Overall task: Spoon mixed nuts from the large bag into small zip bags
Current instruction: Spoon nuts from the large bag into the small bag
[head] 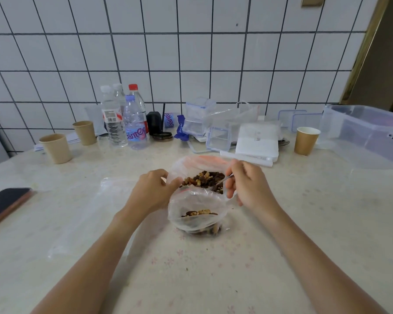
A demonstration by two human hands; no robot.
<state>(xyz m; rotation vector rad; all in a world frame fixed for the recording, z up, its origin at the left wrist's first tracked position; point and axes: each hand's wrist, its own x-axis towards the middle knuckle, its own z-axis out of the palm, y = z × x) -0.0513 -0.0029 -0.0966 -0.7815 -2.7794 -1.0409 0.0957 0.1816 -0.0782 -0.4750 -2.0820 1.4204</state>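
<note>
Right behind the small zip bag point(196, 209), we dig our spoon point(222, 180) into the nuts.

Our right hand point(247, 186) has its fingers curled round the spoon handle, and the spoon tip is down in the mixed nuts point(204, 179) inside the large bag point(197, 168), which lies just behind the small zip bag and touches it. Our left hand point(154, 191) pinches the small zip bag's rim, on its left side, to keep the mouth wide open. A few nuts sit at the bottom of the small zip bag. We think it is best to scoop slowly, keep the spoon flat, and lift it straight over the open mouth so no nuts roll onto the counter point(304, 223). We should keep the rim pulled up and open.
</note>
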